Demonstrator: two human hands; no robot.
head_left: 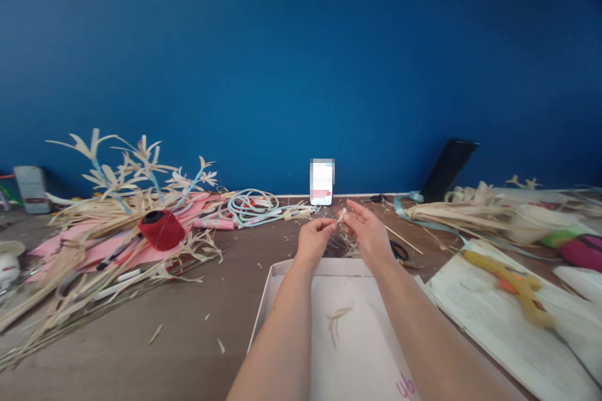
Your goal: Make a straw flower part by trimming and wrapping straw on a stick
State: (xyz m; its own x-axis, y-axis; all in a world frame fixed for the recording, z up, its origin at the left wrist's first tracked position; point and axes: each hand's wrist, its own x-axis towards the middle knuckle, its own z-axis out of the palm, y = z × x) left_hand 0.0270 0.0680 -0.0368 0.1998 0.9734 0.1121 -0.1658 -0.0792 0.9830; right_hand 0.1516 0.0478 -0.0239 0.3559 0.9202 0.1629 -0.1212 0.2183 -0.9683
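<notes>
Above the far edge of a shallow white box (324,268), my two hands meet at the fingertips. A small pale strip (343,215), like dried plant leaf, shows between them. My left hand (314,241) is closed, with thumb and forefinger pinching its lower end. Thumb and fingers of my right hand (370,235) grip the same strip from the other side, one finger stretched out. Thin shavings (348,244) lie on the table behind the box, partly covered by my hands. Inside the box is a curled pale scrap (337,323).
Left stand pale leaf flowers (113,180) on blue stems, a red roll (162,230), pink paper (70,241) and a coiled light-blue cord (254,207). A lit phone (322,182) leans against the blue wall. On the right lies a yellow glue gun (510,285) on papers (463,297), near black-handled scissors (399,250).
</notes>
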